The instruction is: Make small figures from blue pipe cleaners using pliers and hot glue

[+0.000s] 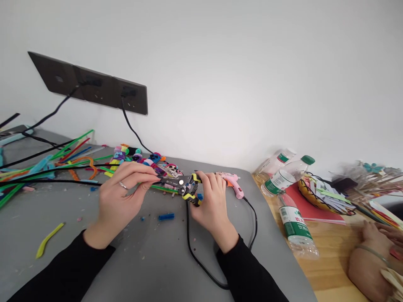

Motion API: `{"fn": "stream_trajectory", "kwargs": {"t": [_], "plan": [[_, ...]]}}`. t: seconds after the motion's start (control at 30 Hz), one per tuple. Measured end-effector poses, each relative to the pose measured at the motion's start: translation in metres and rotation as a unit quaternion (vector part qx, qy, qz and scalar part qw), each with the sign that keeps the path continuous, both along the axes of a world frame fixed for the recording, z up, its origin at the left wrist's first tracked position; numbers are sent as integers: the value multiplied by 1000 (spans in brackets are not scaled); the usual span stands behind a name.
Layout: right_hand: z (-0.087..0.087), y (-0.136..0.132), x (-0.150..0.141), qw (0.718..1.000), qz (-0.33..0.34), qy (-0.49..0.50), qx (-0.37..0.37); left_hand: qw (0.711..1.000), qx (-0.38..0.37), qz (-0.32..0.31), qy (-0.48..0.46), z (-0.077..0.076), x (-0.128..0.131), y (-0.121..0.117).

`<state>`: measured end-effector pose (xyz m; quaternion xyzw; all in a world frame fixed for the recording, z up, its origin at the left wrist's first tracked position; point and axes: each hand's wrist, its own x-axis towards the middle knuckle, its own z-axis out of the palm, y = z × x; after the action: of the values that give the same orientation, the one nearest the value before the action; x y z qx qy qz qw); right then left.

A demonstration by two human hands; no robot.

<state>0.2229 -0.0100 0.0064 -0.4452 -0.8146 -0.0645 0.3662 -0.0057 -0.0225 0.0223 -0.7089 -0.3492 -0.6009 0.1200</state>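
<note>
My right hand [212,201] is wrapped around the yellow-and-black handles of wire-stripper pliers [181,182], whose dark jaws point left. Thumb and fingers of my left hand [124,197] are pinched together at the jaw tip. Long black pipe cleaners [56,181] stretch from the left edge to behind my left hand, which appears to pinch one; the exact grip point is hidden. Below the pliers lies a short blue pipe-cleaner piece [166,216]. Behind my hands stand small colourful pipe-cleaner figures [121,154], partly covered.
A pink glue gun [234,184] with a black cord [201,266] lies behind my right hand. Loose pipe cleaners [75,153] and a yellow strip [50,240] are on the left. Plastic bottles [294,224], a basket [317,197] and another person's hand [371,247] are at right.
</note>
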Motion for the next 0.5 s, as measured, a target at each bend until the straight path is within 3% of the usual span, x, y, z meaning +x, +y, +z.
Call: {"fn": "stream_trajectory", "kwargs": {"t": [0.23, 0.3, 0.4, 0.47, 0.5], "plan": [[-3, -4, -7, 999, 4, 5, -31, 984, -98, -41, -143, -5, 8, -2], [-4, -3, -7, 1000, -2, -1, -27, 964, -142, -78, -213, -9, 7, 0], [-6, 0, -4, 999, -29, -10, -13, 910, -203, -130, -338, -16, -1, 5], [-7, 3, -1, 999, -44, -12, -11, 887, -237, -121, -377, -18, -10, 9], [-7, 4, 1, 999, -49, -11, -12, 890, -251, -97, -368, -19, -14, 10]]}}
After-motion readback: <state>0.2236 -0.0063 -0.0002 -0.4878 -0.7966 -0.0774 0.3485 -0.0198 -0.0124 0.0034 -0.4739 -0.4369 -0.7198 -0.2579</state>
